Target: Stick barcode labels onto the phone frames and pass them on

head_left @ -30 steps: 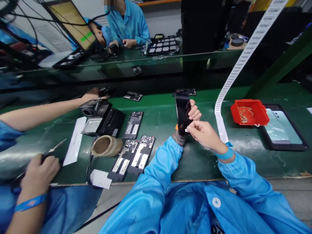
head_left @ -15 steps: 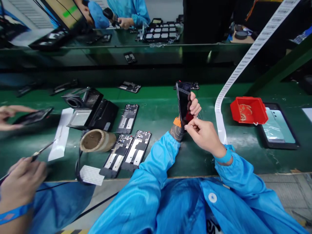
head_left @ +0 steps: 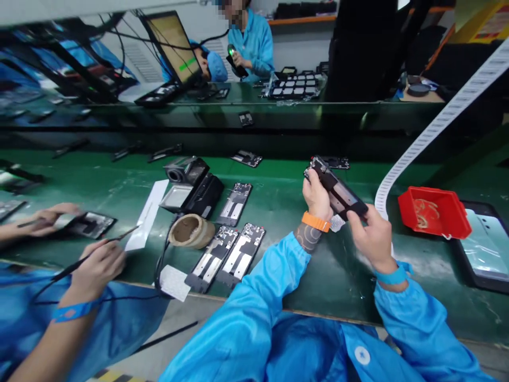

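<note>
Between my two hands is a phone without its back cover (head_left: 338, 192), tilted, its inner side with black and silver parts facing up. My left hand (head_left: 317, 197), with an orange wristband, grips the upper left end, thumb on top. My right hand (head_left: 371, 236), with a blue wristband, pinches the lower right end. Under the phone, beside my left wrist, a small whitish piece (head_left: 338, 223) shows in part. Behind it another opened phone (head_left: 337, 162) lies on the green table. To the left lie more opened phones (head_left: 241, 254), close together.
A red tray (head_left: 433, 212) and a dark tray with light-green panels (head_left: 487, 244) stand at right. A label strip (head_left: 441, 116) hangs down there. Left are a round pot (head_left: 191, 232) and a soldering station (head_left: 194, 188). A co-worker's hand (head_left: 97, 265) holds a soldering iron.
The phone has turned from screen side to inner side and now slants down to the right. My right hand has moved to its lower right end. The whole view has shifted.
</note>
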Demonstrator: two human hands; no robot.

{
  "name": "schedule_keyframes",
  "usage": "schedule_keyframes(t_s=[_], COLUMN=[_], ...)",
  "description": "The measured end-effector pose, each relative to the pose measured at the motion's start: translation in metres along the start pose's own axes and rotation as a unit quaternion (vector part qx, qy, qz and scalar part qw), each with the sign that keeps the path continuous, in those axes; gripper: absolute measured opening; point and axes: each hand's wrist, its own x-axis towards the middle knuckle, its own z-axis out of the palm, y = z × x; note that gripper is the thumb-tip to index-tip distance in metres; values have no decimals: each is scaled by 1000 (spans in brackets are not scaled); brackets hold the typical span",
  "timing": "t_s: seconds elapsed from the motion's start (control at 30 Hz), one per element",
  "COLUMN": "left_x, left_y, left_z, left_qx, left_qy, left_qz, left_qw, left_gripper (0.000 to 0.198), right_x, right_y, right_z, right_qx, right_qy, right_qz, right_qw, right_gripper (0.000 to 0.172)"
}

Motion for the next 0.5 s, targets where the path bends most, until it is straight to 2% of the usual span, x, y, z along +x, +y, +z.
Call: schedule_keyframes(t_s=[0.03, 0.07, 0.1, 0.13, 0.17, 0.2, 0.23, 0.27, 0.37, 0.43, 0.5], left_x=[5, 11, 20, 31, 45, 60, 77, 95, 153, 192, 226], left_y=[6, 14, 24, 35, 46, 55, 62, 67, 67, 61, 56], left_z=[-2, -6, -10, -13, -15, -15, -13, -8, 22, 48, 72], left_qx=[-10, 0, 32, 101, 189, 266, 323, 360, 389, 399, 424], left_qy=[4, -34, -87, -164, -248, -301, -314, -298, -197, -169, -165], left_qz=[27, 14, -24, -74, -142, -189, -205, -199, -105, -42, 17], left_qw=[1000, 999, 995, 978, 939, 896, 869, 861, 894, 900, 890], left_gripper=[35, 30, 25, 18, 12, 11, 9, 8, 7, 16, 21], right_x=[6, 14, 21, 29, 35, 40, 43, 44, 41, 35, 31], right_y=[4, 9, 13, 18, 22, 26, 28, 30, 32, 31, 31], right_z=[-3, -6, -10, -14, -18, -22, -26, -29, -39, -43, -46], right_qx=[39, 95, 157, 212, 255, 285, 304, 314, 295, 246, 178], right_qy=[5, -6, -27, -44, -48, -38, -15, 16, 105, 122, 111], right_qz=[49, 94, 134, 167, 193, 213, 225, 228, 199, 168, 139], right_qw=[998, 991, 978, 962, 946, 934, 926, 921, 929, 947, 968], right_gripper=[35, 35, 36, 37, 38, 39, 40, 41, 45, 39, 32])
